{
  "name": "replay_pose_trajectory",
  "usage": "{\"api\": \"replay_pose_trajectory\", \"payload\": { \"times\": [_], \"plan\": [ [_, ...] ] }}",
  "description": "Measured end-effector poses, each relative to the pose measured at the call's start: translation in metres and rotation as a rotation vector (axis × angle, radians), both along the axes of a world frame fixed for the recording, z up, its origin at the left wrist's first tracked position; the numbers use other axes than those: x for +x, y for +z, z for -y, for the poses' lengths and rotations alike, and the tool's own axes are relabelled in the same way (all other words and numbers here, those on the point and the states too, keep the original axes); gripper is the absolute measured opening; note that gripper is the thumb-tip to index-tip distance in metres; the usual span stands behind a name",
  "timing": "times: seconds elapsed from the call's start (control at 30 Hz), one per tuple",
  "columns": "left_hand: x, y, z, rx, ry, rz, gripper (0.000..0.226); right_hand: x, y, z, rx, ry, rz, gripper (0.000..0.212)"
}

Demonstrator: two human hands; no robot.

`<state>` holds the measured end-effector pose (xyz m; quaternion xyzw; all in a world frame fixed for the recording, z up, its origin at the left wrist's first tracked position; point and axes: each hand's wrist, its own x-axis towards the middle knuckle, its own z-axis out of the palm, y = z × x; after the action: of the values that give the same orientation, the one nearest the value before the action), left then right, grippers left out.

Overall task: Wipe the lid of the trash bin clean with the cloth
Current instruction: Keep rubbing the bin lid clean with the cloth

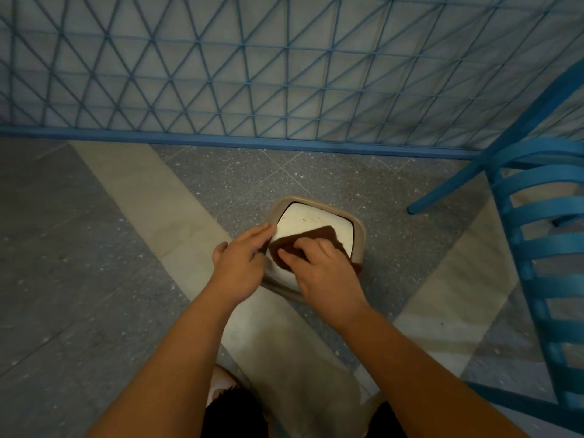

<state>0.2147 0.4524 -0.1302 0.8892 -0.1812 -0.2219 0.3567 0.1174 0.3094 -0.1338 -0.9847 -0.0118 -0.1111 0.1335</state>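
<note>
White lid (311,221) faintly smudged; right hand (319,270) presses brown cloth (303,241); left hand (243,262) flat, fingers straight, against bin edge.

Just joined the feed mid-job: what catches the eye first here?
At centre, the right hand presses a brown cloth on the white lid of a beige trash bin, while the left hand rests against the bin's left side. A blue lattice fence fills the top; a blue chair stands at right.
</note>
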Motion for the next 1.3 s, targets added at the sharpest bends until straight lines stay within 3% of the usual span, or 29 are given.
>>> {"api": "replay_pose_trajectory", "payload": {
  "times": [0.27, 0.33, 0.43, 0.53, 0.7, 0.9, 1.0, 1.17, 1.23, 1.3],
  "plan": [
    [0.016, 0.006, -0.002, 0.345, -0.264, 0.346, 0.039, -0.009, -0.003, 0.000, -0.172, 0.262, -0.056, 0.035],
    [0.013, 0.006, -0.002, 0.371, -0.305, 0.388, 0.038, -0.021, -0.004, 0.013, -0.145, 0.245, -0.054, 0.038],
    [0.011, 0.008, 0.005, 0.356, -0.371, 0.469, 0.040, -0.034, -0.003, 0.031, -0.043, 0.035, -0.035, 0.046],
    [0.009, 0.006, 0.016, 0.263, -0.444, 0.444, 0.047, -0.036, -0.002, 0.032, 0.001, -0.090, -0.015, 0.047],
    [0.010, 0.001, 0.019, 0.253, -0.463, 0.338, 0.048, -0.031, -0.010, 0.012, -0.053, 0.064, -0.012, 0.048],
    [0.000, -0.001, 0.020, 0.263, -0.394, 0.350, 0.042, -0.036, -0.014, 0.013, -0.171, 0.286, -0.068, 0.041],
    [0.000, -0.005, 0.018, 0.255, -0.395, 0.355, 0.043, -0.050, -0.009, 0.040, -0.060, 0.123, -0.049, 0.038],
    [-0.004, -0.013, 0.018, 0.201, -0.356, 0.330, 0.043, -0.049, -0.003, 0.076, 0.301, -0.515, -0.080, 0.035],
    [-0.006, -0.014, 0.016, 0.194, -0.357, 0.303, 0.052, -0.045, -0.004, 0.064, 0.297, -0.549, -0.089, 0.036],
    [-0.008, -0.015, 0.015, 0.208, -0.378, 0.289, 0.074, -0.042, 0.000, 0.044, 0.248, -0.438, -0.077, 0.034]
  ]
}}
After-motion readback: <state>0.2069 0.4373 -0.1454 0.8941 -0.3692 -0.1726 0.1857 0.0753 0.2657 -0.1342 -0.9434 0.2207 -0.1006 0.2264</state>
